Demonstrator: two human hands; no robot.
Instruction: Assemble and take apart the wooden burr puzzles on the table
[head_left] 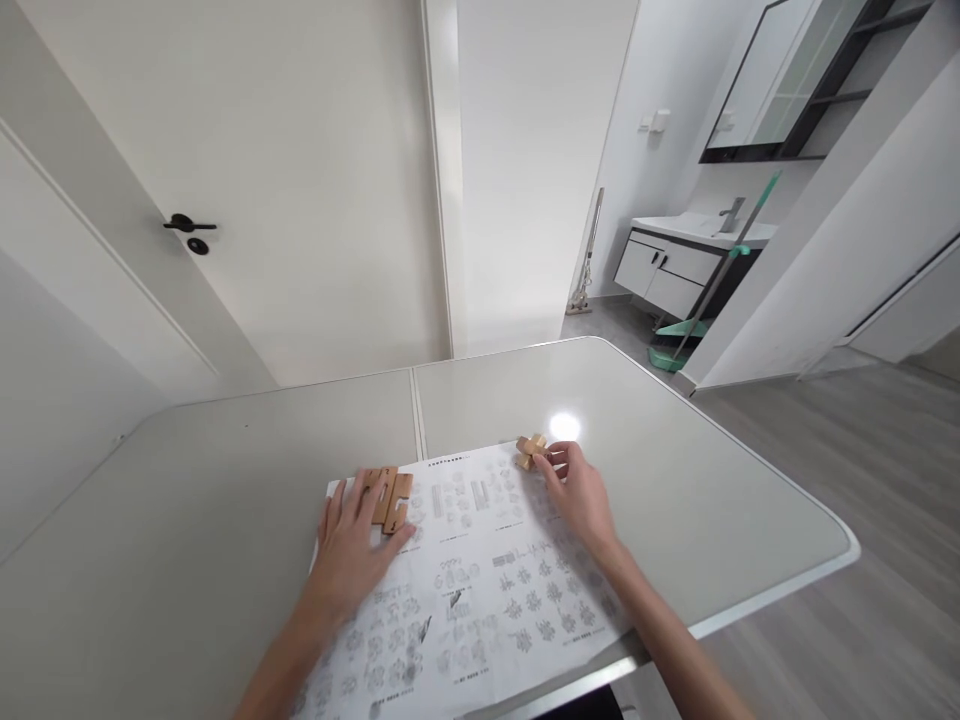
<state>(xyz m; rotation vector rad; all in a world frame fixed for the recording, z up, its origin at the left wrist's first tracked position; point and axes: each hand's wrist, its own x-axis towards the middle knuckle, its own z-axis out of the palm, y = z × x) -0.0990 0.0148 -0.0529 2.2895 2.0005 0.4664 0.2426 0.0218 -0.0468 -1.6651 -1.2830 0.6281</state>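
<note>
A large white instruction sheet [480, 540] printed with rows of small puzzle diagrams lies on the table. On its upper left part, several flat notched wooden puzzle pieces [396, 503] lie side by side. My left hand [352, 550] rests over them with fingers spread, covering part of the pieces. At the sheet's upper right edge sits a small interlocking wooden burr puzzle [531, 450], its blocks crossing each other. The thumb and fingers of my right hand [577, 495] pinch its right side.
The pale table [675, 480] has a metal rim and a seam across it. Behind stands a white door [315, 180] with a black handle. A washbasin cabinet [675, 265], a mop [589, 260] and a green broom [720, 275] with dustpan are at the back right.
</note>
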